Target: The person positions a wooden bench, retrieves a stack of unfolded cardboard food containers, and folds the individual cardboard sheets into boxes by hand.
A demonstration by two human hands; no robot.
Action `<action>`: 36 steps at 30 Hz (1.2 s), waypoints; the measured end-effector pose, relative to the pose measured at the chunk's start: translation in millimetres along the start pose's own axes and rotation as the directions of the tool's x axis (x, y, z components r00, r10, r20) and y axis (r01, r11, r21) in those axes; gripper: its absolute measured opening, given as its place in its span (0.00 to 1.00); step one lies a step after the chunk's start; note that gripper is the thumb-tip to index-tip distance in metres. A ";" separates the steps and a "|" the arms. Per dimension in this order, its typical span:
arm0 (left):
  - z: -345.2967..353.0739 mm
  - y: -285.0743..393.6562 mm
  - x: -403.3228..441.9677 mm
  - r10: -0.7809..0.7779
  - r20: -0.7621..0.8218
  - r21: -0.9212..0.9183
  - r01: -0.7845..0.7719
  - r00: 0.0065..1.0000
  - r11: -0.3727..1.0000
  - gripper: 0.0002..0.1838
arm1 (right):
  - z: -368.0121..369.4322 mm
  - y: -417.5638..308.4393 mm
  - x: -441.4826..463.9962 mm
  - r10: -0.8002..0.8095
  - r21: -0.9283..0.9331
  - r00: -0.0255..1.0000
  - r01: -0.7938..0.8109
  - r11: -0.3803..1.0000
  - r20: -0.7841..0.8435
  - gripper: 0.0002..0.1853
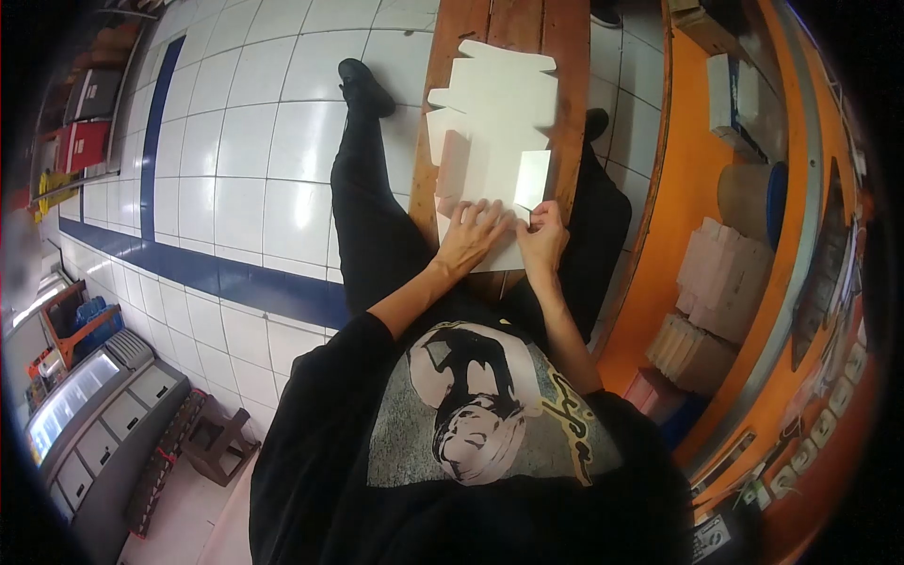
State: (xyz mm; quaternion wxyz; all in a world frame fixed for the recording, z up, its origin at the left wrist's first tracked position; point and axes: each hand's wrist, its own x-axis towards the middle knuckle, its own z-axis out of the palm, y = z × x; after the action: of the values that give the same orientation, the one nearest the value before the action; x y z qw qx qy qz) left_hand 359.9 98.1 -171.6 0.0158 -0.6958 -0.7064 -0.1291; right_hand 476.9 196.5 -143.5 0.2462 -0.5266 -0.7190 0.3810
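A white die-cut cardboard sheet [499, 104] lies on a wooden bench [461, 21] between the person's legs. Its far part is flat with notched tabs; nearer the body, side flaps stand folded up at left and right. My left hand [474, 231] rests on the near left part of the cardboard, palm down with fingers spread. At the near right corner, my right hand [543, 235] has its thumb and fingers closed on the cardboard's edge, by the raised right flap. The fingertips of both hands are close together.
To the right, an orange shelf [650, 273] holds stacked folded cardboard [723, 278], a white box [736, 104] and a round container [749, 200]. A brown stool [215, 438] and a grey cabinet [108, 424] stand at lower left. White floor tiles lie left of the bench.
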 end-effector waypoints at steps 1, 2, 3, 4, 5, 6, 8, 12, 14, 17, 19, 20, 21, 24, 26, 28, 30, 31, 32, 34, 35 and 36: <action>-0.2 0.1 0.8 -0.001 -0.014 -0.007 0.001 1.000 1.000 0.22 | -0.6 -3.9 0.3 0.000 -0.063 0.999 0.002 0.998 0.042 0.13; -1.0 0.5 1.4 -0.002 -0.028 -0.014 0.002 1.000 1.000 0.22 | 0.2 -5.7 -0.5 0.004 -0.126 0.996 0.007 0.992 0.085 0.12; -1.9 2.1 2.3 -0.007 -0.026 -0.017 0.007 1.000 1.000 0.22 | 1.1 -7.4 -2.1 0.005 -0.129 0.996 0.007 0.992 0.090 0.12; -2.4 2.5 2.5 -0.016 -0.006 -0.023 0.016 1.000 1.000 0.23 | 4.2 -9.3 -4.5 -0.102 -0.227 0.992 0.116 0.967 0.073 0.11; -2.5 2.1 1.9 -0.026 0.015 -0.027 0.026 1.000 0.999 0.23 | 8.2 -11.1 -7.0 -0.211 -0.322 0.975 0.221 0.921 0.067 0.10; -2.8 2.1 1.4 -0.033 0.020 -0.027 0.033 0.999 0.999 0.23 | 12.0 -13.1 -10.2 -0.209 -0.320 0.975 0.222 0.921 0.076 0.10; -3.0 0.8 2.2 -0.007 0.044 -0.024 0.008 0.999 1.000 0.21 | 18.5 -14.8 -15.2 -0.382 -0.359 0.920 0.389 0.848 0.094 0.05; -2.6 -2.1 1.9 0.009 0.068 -0.024 -0.008 0.998 1.000 0.20 | 21.2 -11.3 -24.6 -0.429 -0.391 0.889 0.457 0.799 0.163 0.05; -1.4 -4.2 3.2 0.004 0.040 -0.096 0.000 0.999 0.995 0.20 | 19.4 -10.8 -28.5 -0.366 -0.409 0.909 0.416 0.812 0.197 0.07; -2.1 -10.4 4.6 -0.019 0.070 -0.191 0.033 0.997 0.981 0.18 | 23.1 -7.7 -34.7 -0.338 -0.397 0.915 0.400 0.826 0.219 0.11; -6.3 -16.8 7.7 -0.052 0.100 -0.331 0.083 0.994 0.940 0.17 | 25.9 -5.8 -42.5 -0.422 -0.432 0.876 0.483 0.762 0.236 0.13; -8.7 -18.8 10.0 -0.084 0.135 -0.460 0.137 0.987 0.877 0.16 | 25.8 -4.4 -46.5 -0.501 -0.461 0.826 0.561 0.687 0.259 0.15; -10.0 -22.7 14.6 -0.083 0.136 -0.460 0.137 0.987 0.877 0.16 | 25.1 -2.3 -47.8 -0.485 -0.488 0.816 0.577 0.654 0.315 0.17; -6.4 -31.1 24.3 -0.117 0.154 -0.705 0.192 0.981 0.682 0.16 | 26.2 0.1 -45.8 -0.548 -0.512 0.791 0.601 0.614 0.272 0.16; -2.7 -27.6 28.5 -0.178 0.430 -0.756 0.460 0.885 0.466 0.14 | 20.3 1.4 -40.1 -0.482 -0.448 0.838 0.545 0.709 0.255 0.15; -0.9 -15.4 30.7 -0.253 0.468 -0.800 0.528 0.847 0.286 0.14 | 15.0 2.3 -35.4 -0.409 -0.388 0.879 0.476 0.789 0.246 0.14; -13.4 -6.7 40.0 -0.313 0.518 -0.818 0.568 0.796 0.092 0.15 | 12.4 4.0 -34.2 -0.424 -0.329 0.893 0.450 0.830 0.153 0.14; -25.4 -6.1 48.1 -0.378 0.576 -0.744 0.656 0.724 0.123 0.17 | 11.2 4.2 -34.3 -0.424 -0.329 0.892 0.452 0.829 0.156 0.14; -32.4 -6.7 53.8 -0.446 0.619 -0.661 0.736 0.646 0.148 0.18 | 11.8 4.1 -33.2 -0.422 -0.296 0.897 0.441 0.848 0.127 0.14; -28.7 -3.6 53.8 -0.464 0.576 -0.667 0.715 0.673 0.209 0.20 | 11.0 2.4 -33.9 -0.424 -0.254 0.900 0.436 0.864 0.102 0.14; -23.0 -4.2 52.8 -0.472 0.531 -0.672 0.689 0.703 0.271 0.21 | 8.6 3.4 -33.7 -0.380 -0.185 0.920 0.391 0.902 0.091 0.15; -17.1 -6.2 51.2 -0.475 0.528 -0.672 0.688 0.704 0.273 0.21 | 6.3 4.8 -33.5 -0.332 -0.118 0.940 0.340 0.933 0.083 0.16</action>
State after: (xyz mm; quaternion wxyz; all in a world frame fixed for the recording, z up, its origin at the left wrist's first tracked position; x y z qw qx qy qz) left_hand 349.5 144.8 -145.8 -0.4460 -0.3117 -0.7543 -0.3672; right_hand 485.7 163.7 -149.5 0.2503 -0.3988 -0.8290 0.3018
